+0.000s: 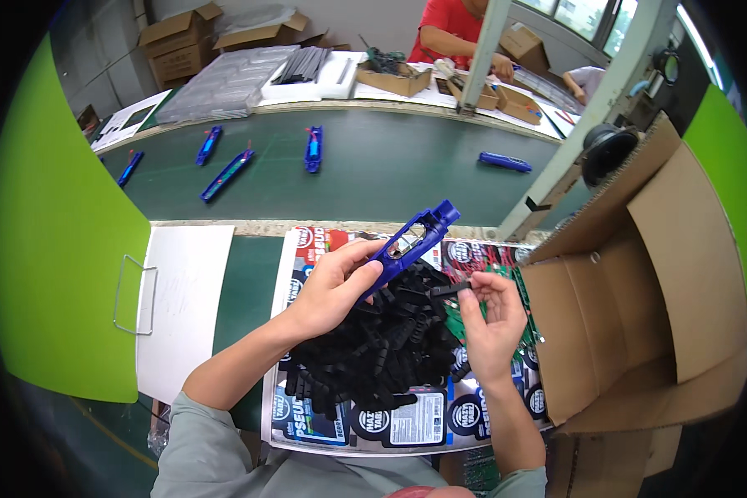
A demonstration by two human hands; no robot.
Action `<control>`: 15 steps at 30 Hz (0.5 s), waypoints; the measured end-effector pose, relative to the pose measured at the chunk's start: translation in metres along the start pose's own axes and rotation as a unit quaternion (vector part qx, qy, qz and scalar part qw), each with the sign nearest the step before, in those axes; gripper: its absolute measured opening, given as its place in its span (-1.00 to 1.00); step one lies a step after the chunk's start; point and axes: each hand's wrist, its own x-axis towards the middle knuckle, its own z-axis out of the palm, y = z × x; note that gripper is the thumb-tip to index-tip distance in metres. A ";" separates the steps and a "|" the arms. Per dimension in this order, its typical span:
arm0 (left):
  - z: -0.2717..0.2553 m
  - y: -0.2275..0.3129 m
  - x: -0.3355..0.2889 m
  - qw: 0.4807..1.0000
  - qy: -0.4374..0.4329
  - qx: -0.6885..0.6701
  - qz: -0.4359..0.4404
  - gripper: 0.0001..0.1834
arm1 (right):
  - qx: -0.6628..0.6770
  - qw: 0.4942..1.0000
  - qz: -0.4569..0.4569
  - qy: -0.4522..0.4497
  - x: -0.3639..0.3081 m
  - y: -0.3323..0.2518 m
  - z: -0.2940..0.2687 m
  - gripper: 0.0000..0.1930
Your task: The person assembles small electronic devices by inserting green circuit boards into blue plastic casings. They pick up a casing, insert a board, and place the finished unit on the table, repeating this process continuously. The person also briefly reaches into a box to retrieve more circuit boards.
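Observation:
My left hand (334, 286) is closed around a long blue plastic housing (411, 249), tilted with its far end up to the right. An oblong opening in the housing shows metallic parts inside. In my right hand (494, 319), thumb and fingers pinch a small black plastic piece (450, 290), held just right of the housing. Below both hands lies a heap of similar black plastic pieces (373, 357) on a printed sheet (427, 419). Green circuit boards with red wires (506, 286) lie beside the heap, partly hidden by my right hand.
An open cardboard box (606, 332) stands at the right. Beyond the bench runs a green conveyor belt (349, 187) carrying several blue housings (313, 151). A metal post (556, 166) rises at the right. A white board (183, 315) lies left. Across the belt, a person in red (452, 33) works.

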 end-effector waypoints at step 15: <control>0.044 0.007 0.006 0.990 0.031 0.124 0.058 -0.65 | -0.384 0.895 -0.223 0.039 0.025 -0.050 0.010 -0.88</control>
